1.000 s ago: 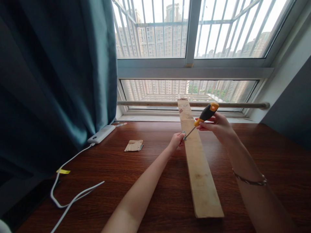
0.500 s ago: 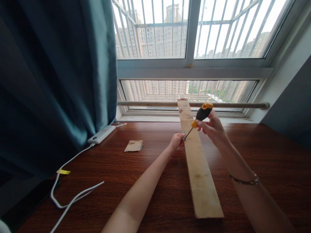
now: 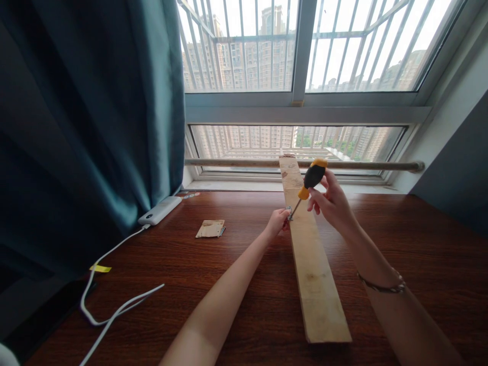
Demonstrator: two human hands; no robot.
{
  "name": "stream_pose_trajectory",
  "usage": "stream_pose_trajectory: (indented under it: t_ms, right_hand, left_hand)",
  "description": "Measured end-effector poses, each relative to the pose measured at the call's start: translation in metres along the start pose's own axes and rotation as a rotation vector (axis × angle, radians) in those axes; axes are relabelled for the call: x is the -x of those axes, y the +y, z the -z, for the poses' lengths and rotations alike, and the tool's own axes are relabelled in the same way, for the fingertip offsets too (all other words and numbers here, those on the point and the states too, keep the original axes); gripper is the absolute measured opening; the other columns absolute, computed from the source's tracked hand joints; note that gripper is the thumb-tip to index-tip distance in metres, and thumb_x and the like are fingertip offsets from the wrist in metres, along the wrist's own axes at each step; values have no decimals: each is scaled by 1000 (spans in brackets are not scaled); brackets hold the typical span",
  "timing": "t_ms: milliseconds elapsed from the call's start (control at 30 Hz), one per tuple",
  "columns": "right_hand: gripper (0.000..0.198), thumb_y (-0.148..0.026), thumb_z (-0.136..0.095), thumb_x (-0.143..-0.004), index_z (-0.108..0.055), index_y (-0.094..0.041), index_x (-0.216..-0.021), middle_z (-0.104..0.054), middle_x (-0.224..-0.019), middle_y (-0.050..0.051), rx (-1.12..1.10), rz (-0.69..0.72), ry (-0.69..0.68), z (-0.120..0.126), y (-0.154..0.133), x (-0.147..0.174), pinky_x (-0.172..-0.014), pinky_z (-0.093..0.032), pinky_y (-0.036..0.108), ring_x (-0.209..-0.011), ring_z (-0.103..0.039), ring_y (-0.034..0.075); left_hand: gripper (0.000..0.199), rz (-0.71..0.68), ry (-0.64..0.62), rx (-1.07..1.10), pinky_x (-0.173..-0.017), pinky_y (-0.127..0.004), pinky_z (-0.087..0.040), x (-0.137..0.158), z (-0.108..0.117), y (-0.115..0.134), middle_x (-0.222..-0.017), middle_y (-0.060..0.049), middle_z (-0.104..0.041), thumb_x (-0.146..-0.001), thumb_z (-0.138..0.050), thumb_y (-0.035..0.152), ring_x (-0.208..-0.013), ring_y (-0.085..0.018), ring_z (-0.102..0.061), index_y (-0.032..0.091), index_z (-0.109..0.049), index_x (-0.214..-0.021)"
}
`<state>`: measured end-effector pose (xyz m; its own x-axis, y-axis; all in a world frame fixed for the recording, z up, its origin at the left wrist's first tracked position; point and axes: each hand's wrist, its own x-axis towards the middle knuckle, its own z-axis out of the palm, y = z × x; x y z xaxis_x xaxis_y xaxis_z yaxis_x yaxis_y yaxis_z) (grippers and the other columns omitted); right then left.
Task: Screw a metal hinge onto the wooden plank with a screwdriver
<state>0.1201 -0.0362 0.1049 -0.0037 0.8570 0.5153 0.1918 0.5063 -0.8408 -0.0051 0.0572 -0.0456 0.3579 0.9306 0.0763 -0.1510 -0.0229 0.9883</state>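
A long wooden board (image 3: 316, 274) lies lengthwise on the dark brown table, its far end by the window rail. My right hand (image 3: 331, 201) grips a screwdriver (image 3: 314, 176) with a yellow and black handle, tilted so that its shaft slants down to the left. The tip meets a small metal piece, which looks like a hinge (image 3: 289, 209), at the board's left edge. My left hand (image 3: 277, 222) pinches that metal piece against the board from the left. Its fingertips hide part of the piece, and a screw under the tip is too small to make out.
Left of the board lies a small piece of cardboard (image 3: 211, 229) with thin metal bits at its edge. A white power strip (image 3: 160, 211) with a white cable (image 3: 114, 248) rests near the blue curtain (image 3: 152, 101). A metal rail (image 3: 362, 165) crosses before the window.
The screwdriver's handle has swung a little to the left and stands slightly more upright, with my right hand's fingers shifted on it. My left hand and the board have stayed in place.
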Motion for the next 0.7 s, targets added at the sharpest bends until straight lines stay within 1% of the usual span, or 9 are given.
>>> stream_pose_trajectory:
  t_ms: [100,233,333,400,467,567,633,700]
  right_hand:
    - [60,-43,-62,-69,-30,-26,-118,-55,-109,8,-11,-14,46,-3,-1,1,-32,-36,17,-44,-54,7]
    - [75,-45,-75,-51,-37,-23,-113,-59,-101,7,56,-56,130,-1,-1,-1,-37,-44,20,-46,-55,10]
    - [74,-47,-78,-45,-44,-22,-106,-60,-99,7,174,-67,249,3,1,-1,-39,-46,22,-47,-56,11]
    - [72,-47,-77,-47,-44,-22,-105,-61,-97,6,205,-58,299,5,0,-1,-37,-45,21,-49,-57,12]
    - [69,-47,-74,-54,-39,-23,-108,-61,-98,6,141,-52,260,6,-3,0,-34,-42,20,-45,-55,10]
    - [54,-43,-66,-64,-37,-24,-106,-61,-103,6,-15,-28,82,6,-8,2,-31,-38,20,-38,-50,6]
    - [45,-40,-65,-66,-40,-23,-99,-59,-106,6,-63,-8,14,5,-10,2,-32,-39,19,-39,-51,5]
    - [43,-39,-68,-63,-44,-22,-94,-60,-102,4,-51,-6,32,5,-11,2,-33,-40,19,-42,-53,6]
  left_hand:
    - [28,8,4,-3,-33,-21,-22,1,-1,2,-38,4,-41,-73,-49,38,-30,-6,-32,15,-48,-58]
    - [26,15,8,-9,-32,-21,-22,0,0,0,-38,5,-40,-74,-49,37,-29,-6,-33,15,-50,-60]
    - [26,-1,4,-10,-32,-21,-22,-1,0,-1,-37,5,-40,-73,-48,37,-28,-6,-32,15,-48,-59]
    - [26,-7,1,-15,-31,-21,-22,-1,1,-1,-37,5,-41,-74,-47,38,-28,-6,-32,16,-47,-59]
    - [27,-7,-3,-23,-32,-21,-21,0,1,0,-37,5,-41,-74,-47,38,-28,-6,-33,16,-47,-59]
    - [29,5,-12,-42,-32,-21,-21,2,1,3,-37,5,-41,-74,-47,40,-28,-6,-33,16,-46,-57]
    - [31,12,-18,-52,-32,-21,-21,3,1,4,-36,5,-40,-74,-47,42,-28,-7,-33,16,-46,-57]
    - [30,9,-20,-51,-32,-21,-21,4,0,6,-36,5,-40,-74,-46,42,-28,-7,-34,16,-46,-57]
